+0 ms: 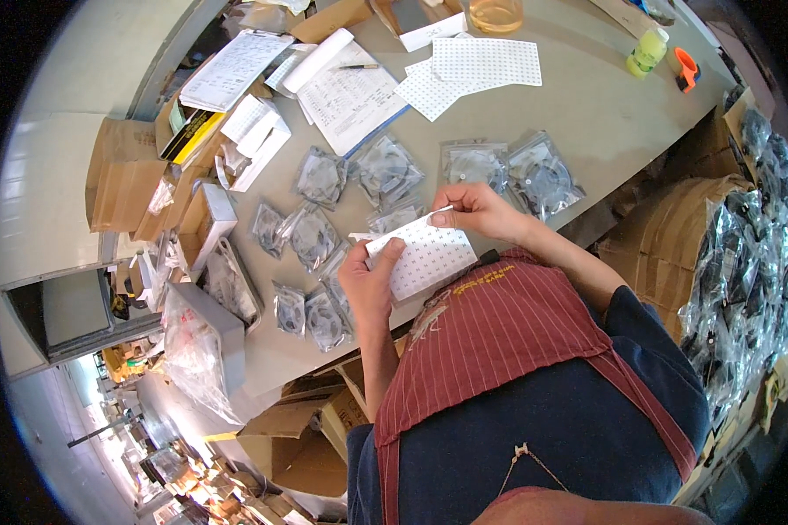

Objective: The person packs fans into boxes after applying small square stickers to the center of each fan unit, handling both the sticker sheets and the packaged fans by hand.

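A white sheet of small printed labels (431,261) is held up between my two hands, just in front of the red striped apron. My left hand (369,278) grips its left edge with the thumb on top. At the sheet's upper edge, my right hand (471,213) pinches with thumb and forefinger; whether a single label is between them is too small to tell. Around the sheet lie several clear plastic bags with dark parts inside, such as one bag (313,236) left of my left hand and another bag (543,175) beyond my right hand.
More label sheets (486,61) lie at the back, beside a clipboard of papers (350,92) with a pen. A green-capped bottle (647,52) and an orange tape dispenser (687,70) stand far right. Cardboard boxes (127,179) line the left; an open carton (311,446) sits below the table edge.
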The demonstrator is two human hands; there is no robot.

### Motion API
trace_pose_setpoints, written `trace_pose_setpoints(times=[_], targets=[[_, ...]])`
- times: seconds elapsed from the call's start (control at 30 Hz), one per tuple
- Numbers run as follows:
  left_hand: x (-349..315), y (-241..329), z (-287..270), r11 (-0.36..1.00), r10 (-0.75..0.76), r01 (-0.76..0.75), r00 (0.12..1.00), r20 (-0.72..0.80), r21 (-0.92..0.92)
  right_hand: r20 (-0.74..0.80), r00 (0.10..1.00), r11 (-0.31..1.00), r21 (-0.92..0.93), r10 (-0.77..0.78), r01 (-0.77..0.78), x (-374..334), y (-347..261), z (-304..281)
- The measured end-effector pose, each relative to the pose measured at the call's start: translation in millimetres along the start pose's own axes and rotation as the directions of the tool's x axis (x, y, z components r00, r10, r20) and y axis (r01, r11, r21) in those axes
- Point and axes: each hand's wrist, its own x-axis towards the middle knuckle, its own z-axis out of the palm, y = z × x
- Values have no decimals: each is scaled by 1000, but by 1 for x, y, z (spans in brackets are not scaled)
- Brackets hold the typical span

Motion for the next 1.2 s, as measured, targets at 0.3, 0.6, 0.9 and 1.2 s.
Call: trace_pose_setpoints(times=[0.3,0.6,0.9,1.2], targets=[[1,-12,4,981,151,-145,988,-33,131,36,875,544,-771,-483,332,2,-28,18],[4,-19,8,985,136,-133,990,-25,110,208,793,96,-944,-573,317,-2,-24,19],[18,-36,-3,996,-57,57,998,-7,62,285,841,247,-869,-460,430,-23,-19,-12],[21,-45,-40,999,1,-7,993,-122,-50,-453,892,345,-839,-12,-421,-82,-23,-126]])
